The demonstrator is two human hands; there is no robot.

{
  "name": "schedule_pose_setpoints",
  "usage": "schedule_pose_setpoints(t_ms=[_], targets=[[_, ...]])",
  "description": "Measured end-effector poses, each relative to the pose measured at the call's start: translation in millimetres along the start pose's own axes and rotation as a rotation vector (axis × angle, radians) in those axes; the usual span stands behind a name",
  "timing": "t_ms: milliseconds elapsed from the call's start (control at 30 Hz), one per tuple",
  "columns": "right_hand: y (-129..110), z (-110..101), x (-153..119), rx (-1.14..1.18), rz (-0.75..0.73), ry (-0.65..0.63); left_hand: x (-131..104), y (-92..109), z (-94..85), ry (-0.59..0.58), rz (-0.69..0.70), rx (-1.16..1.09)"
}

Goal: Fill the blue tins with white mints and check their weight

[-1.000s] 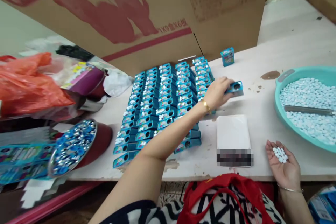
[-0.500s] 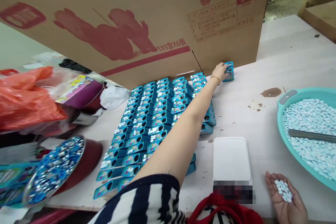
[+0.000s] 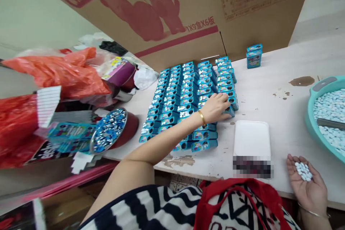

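Observation:
My left hand (image 3: 215, 107), with a gold bracelet at the wrist, reaches across rows of small blue boxes (image 3: 188, 91). Its fingers are closed on a blue box (image 3: 230, 110) at the near end of the rightmost row, which the hand partly hides. Many boxes stand upright with a round hole in the top, and white tablets lie on several of them. Palm up at the table's front edge, my right hand (image 3: 308, 179) is cupped and holds a small heap of pale tablets (image 3: 303, 171). A white scale (image 3: 252, 138) lies between the hands.
A teal basin (image 3: 312, 115) of tablets with a metal scoop (image 3: 330, 124) stands at right. Two blue boxes (image 3: 253, 57) stand apart by the large carton (image 3: 188, 7). At left are a red bowl (image 3: 130, 129) of shiny blue pieces and orange bags (image 3: 78, 79).
My left hand has left the boxes by the carton and come back toward me, to the near end of the rightmost row. My right hand still holds the tablets. The view has turned left.

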State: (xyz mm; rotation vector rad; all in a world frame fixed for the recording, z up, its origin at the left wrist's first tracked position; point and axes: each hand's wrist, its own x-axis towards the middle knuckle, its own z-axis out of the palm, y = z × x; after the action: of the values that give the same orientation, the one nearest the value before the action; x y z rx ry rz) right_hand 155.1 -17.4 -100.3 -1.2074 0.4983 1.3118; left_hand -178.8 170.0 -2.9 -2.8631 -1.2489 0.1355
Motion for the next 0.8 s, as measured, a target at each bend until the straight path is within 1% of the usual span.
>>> schedule_pose_setpoints(t_ms=[67, 100, 133, 167, 200, 267, 333, 400, 467, 533, 633, 667, 700, 767, 800], targets=[[0.4, 3.3, -5.6, 0.008, 0.011, -0.019, -15.1, 12.4, 18.3, -0.007, -0.107, 0.069], [1.3, 4.1, -9.4, 0.007, 0.016, -0.030, -18.3, 17.3, 23.6, 0.008, -0.140, 0.082], [2.5, 4.1, -13.7, 0.006, 0.019, -0.043, -20.1, 22.1, 25.0, 0.038, -0.162, 0.089], [3.9, 3.3, -18.3, 0.005, 0.021, -0.059, -21.2, 27.2, 22.3, 0.073, -0.169, 0.092], [5.4, 2.0, -23.1, 0.005, 0.021, -0.074, -22.3, 33.3, 15.9, 0.104, -0.159, 0.093], [8.7, -1.7, -32.9, 0.010, 0.017, -0.098, -24.4, 49.3, -3.8, 0.126, -0.107, 0.087], [12.4, -5.0, -42.2, 0.015, 0.016, -0.121, -25.0, 70.5, -23.5, 0.091, -0.033, 0.067], [16.5, -6.8, -50.6, 0.005, 0.027, -0.162, -21.9, 94.6, -34.3, 0.040, 0.050, 0.040], [21.0, -7.4, -58.3, -0.015, 0.049, -0.202, -14.8, 117.1, -34.2, -0.005, 0.136, 0.019], [25.1, -7.8, -65.0, -0.034, 0.074, -0.227, -5.8, 133.4, -28.2, -0.057, 0.204, 0.008], [29.2, -9.0, -72.7, -0.053, 0.103, -0.251, 3.2, 142.0, -23.6, -0.130, 0.215, 0.007], [30.1, -9.6, -74.5, -0.058, 0.112, -0.257, 3.3, 142.1, -25.1, -0.125, 0.205, 0.000], [30.9, -10.2, -75.9, -0.064, 0.120, -0.263, 1.5, 142.3, -27.6, -0.094, 0.195, -0.012], [32.5, -11.3, -77.6, -0.078, 0.143, -0.281, -7.2, 146.6, -32.5, 0.029, 0.187, -0.055], [33.5, -11.9, -78.0, -0.086, 0.155, -0.294, -13.4, 152.2, -32.9, 0.092, 0.205, -0.085]])
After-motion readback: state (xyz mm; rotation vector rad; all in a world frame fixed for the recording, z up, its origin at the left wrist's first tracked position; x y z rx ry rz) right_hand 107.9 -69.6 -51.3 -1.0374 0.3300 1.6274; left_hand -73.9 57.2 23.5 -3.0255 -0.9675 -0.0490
